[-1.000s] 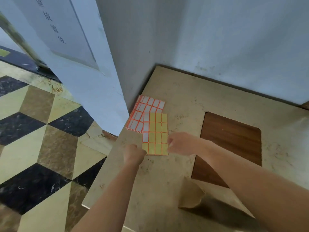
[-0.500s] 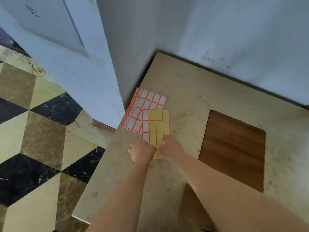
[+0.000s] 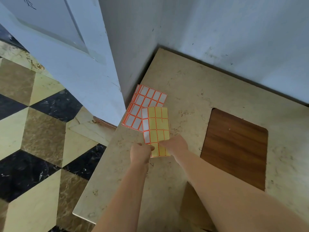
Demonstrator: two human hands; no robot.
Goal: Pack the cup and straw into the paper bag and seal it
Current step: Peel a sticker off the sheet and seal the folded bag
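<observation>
A yellow label sheet (image 3: pixel 156 128) with orange grid lines lies on the marble table (image 3: pixel 187 91), overlapping a stack of white label sheets (image 3: pixel 147 104). My left hand (image 3: pixel 140 153) pinches the yellow sheet's near left edge. My right hand (image 3: pixel 176 144) has its fingertips drawn together on the sheet's near part, pinching at it. A brown paper bag (image 3: pixel 190 208) shows at the bottom edge, mostly hidden under my right forearm. No cup or straw is in view.
A dark wooden inset (image 3: pixel 234 146) sits in the table to the right of my hands. Pale walls close off the table's far side and left corner. The table's left edge drops to a patterned tile floor (image 3: pixel 41 139).
My hands have moved closer together at the near end of the yellow sheet, the left now on its edge. The view has shifted, so less of the paper bag shows.
</observation>
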